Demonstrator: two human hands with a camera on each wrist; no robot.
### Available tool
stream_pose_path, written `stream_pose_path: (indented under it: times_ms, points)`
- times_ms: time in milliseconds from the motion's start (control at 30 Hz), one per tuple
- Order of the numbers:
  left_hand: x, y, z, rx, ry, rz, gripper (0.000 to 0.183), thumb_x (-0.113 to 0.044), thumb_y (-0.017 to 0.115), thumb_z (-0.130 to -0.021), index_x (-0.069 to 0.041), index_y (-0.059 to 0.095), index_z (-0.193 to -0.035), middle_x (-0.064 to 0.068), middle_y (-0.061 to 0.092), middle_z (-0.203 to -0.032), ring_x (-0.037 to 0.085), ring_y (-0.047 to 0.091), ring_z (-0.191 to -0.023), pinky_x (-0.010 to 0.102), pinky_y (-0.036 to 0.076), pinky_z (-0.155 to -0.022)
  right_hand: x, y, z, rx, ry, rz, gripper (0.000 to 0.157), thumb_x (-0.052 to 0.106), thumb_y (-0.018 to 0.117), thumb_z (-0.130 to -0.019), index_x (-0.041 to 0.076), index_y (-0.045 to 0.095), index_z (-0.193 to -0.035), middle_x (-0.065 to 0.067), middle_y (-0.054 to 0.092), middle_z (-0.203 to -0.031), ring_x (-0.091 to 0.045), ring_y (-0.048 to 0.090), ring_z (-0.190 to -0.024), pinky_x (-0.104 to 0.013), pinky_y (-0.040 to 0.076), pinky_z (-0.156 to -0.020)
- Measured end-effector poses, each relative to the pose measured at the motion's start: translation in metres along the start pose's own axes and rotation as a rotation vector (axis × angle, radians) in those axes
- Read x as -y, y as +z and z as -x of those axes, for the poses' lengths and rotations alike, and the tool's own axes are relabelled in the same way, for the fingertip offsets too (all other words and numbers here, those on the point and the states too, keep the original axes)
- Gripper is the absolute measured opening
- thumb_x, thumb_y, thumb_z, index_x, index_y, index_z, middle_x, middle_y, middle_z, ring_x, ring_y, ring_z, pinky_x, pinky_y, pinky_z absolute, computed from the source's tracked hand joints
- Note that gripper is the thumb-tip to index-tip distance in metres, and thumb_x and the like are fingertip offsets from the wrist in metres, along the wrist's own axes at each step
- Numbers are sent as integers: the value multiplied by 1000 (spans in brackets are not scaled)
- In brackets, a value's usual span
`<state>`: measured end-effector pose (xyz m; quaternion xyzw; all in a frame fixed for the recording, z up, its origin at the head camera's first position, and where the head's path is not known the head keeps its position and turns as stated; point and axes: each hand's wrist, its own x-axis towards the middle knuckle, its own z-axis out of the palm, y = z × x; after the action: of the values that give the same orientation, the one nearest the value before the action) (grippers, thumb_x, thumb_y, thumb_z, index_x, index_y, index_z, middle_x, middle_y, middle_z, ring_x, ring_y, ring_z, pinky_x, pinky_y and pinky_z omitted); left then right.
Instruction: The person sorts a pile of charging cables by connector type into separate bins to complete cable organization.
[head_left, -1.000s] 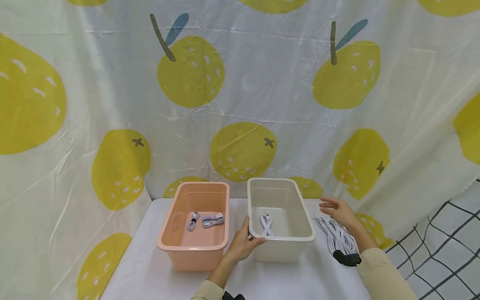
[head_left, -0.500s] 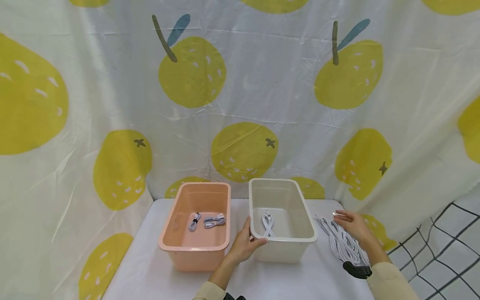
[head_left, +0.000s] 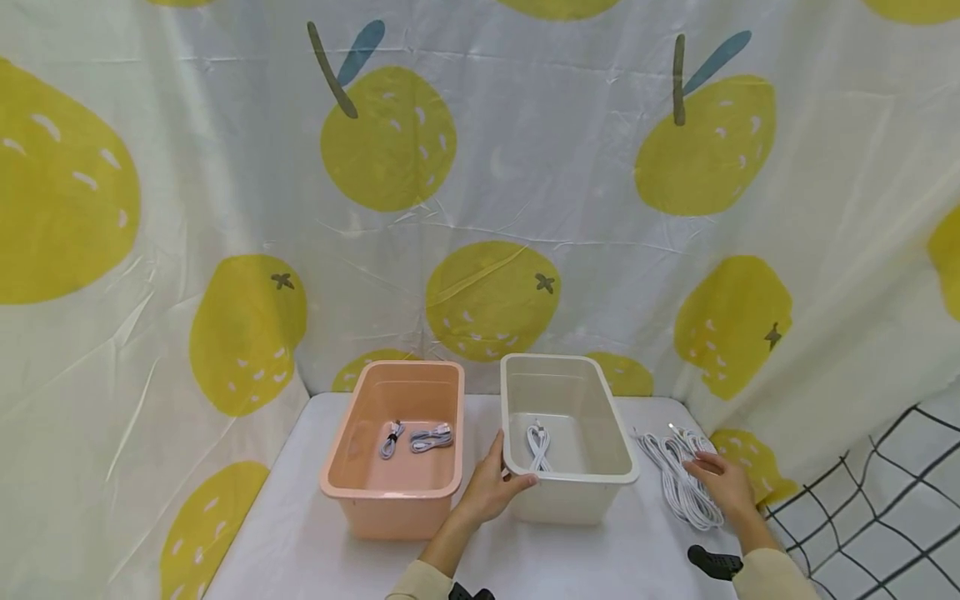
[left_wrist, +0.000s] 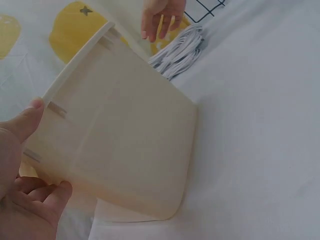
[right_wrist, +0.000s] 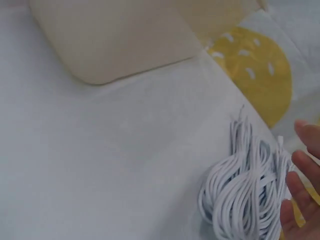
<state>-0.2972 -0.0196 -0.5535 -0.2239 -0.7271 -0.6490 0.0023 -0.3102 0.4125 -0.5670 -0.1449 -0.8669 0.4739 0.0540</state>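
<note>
Left hand [head_left: 486, 492] grips the cream bin [head_left: 562, 502], and here's the right hand [head_left: 727, 487], relaxed beside white cables [head_left: 678, 481], perhaps touching.

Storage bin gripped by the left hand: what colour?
Cream; the storage bin shows best in the head view.

The cream bin [head_left: 562, 500], a deep, plain, rectangular tub with rounded corners and a rolled rim, stands upright just to the right of the left hand [head_left: 487, 492], which grips its near left corner. Inside, ahead and right of that hand, a folded white cable [head_left: 537, 442] lies on the floor by the left wall. Left of the right hand [head_left: 723, 487], close by its fingers, a heap of white cords [head_left: 678, 482] lies in long, loose, overlapping loops.
</note>
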Motion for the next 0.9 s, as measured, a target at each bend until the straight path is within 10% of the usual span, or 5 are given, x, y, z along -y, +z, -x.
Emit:
stream_pose_path:
  times_ms: [300, 567, 900]
  points:
    - [-3, 0, 0, -3, -2, -14, 95, -7, 79, -93, -4, 16, -164, 18, 48, -153, 35, 48, -139, 45, 46, -106, -32, 12, 5, -61, 112, 88, 80, 38, 74, -95, -15, 41, -145, -38, 50, -137, -55, 44, -126, -64, 37, -105]
    - [-3, -1, -1, -8, 3, -18, 94, -8, 78, -93, -1, 15, -163, 19, 49, -152, 35, 48, -138, 44, 46, -106, -52, 16, -5, 63, -10, 366, 93, 49, 77, -89, -20, 43, -140, -41, 46, -141, -62, 39, -128, -69, 33, -105]
    - [-2, 0, -1, -13, -10, -35, 96, -9, 79, -93, -1, 14, -163, 19, 49, -152, 36, 47, -139, 43, 46, -106, -50, 33, 5, -4, -119, 555, 81, 20, 87, -79, -24, 44, -132, -47, 46, -129, -67, 44, -117, -71, 37, -99]
